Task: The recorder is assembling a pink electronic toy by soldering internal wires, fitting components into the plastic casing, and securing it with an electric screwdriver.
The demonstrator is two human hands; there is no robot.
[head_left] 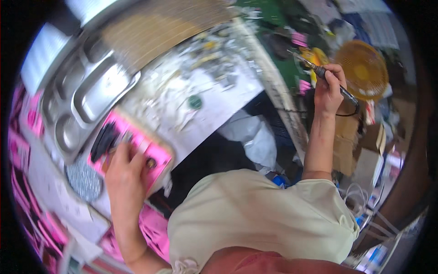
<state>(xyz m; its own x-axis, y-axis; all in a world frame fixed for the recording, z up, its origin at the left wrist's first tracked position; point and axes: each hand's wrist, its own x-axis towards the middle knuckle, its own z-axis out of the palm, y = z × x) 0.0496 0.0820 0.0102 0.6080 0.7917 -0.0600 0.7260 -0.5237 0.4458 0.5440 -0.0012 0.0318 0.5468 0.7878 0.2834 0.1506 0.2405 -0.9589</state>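
My right hand [329, 91] is closed round the dark handle of a soldering iron [323, 73], held up at the right with its metal tip pointing up and left. A black cord trails from the handle's lower end. At the left, my left hand [124, 171] bends over a bright pink tray-like piece [157, 160], its fingers curled and blurred. What they pinch there is hidden. Beside those fingertips lies a black part [105, 141] on the pink piece, and a small brass-coloured round part [150, 162] sits near its right end.
A steel compartment tray [68, 107] stands beyond the pink piece, with a round silvery disc [84, 178] nearby. Small scraps [219, 50] litter the white table, along with a green round thing [195, 102]. An orange basket [363, 68] and cardboard boxes [345, 148] are at the right.
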